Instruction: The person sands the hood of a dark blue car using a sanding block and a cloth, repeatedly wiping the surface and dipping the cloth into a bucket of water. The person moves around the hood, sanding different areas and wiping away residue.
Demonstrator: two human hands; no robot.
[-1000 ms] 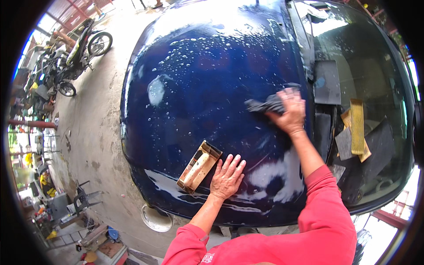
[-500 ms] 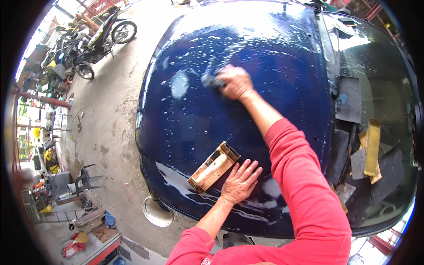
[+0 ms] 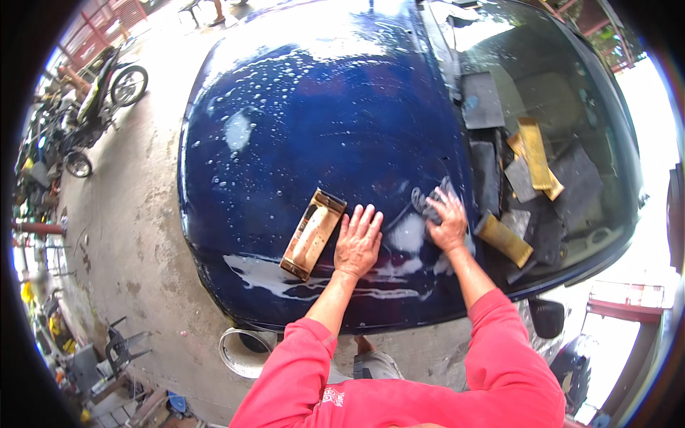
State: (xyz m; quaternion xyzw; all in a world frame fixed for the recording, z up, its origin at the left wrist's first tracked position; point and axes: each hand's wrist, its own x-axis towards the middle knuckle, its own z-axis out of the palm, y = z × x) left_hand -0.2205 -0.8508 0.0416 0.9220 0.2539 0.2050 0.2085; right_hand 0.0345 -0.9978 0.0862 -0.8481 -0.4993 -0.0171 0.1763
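Observation:
A dark blue car hood (image 3: 342, 143) spreads before me, wet and dotted with droplets. My left hand (image 3: 359, 239) lies flat on it, fingers spread and holding nothing. Just left of those fingers rests a long hand sanding block (image 3: 314, 234) with a worn, pale brown handle. Toward the windshield side, my right hand (image 3: 448, 220) grips a crumpled dark grey cloth (image 3: 426, 205) against the paint. Whether it is cloth or a soft pad is hard to make out. Whitish wet patches (image 3: 408, 232) show beside the right hand.
Yellow sanding pads (image 3: 535, 153) and dark grey sheets (image 3: 479, 100) lie across the base of the windshield (image 3: 571, 100). A side mirror (image 3: 546, 317) juts out at the lower right. A white round basin (image 3: 242, 352) stands below the hood's front corner. A motorcycle (image 3: 107, 107) is parked far left.
My right hand has swept the grey cloth from the far middle of the hood back toward me and rightward, near the windshield. My left hand stays flat beside the sanding block. The view has shifted right.

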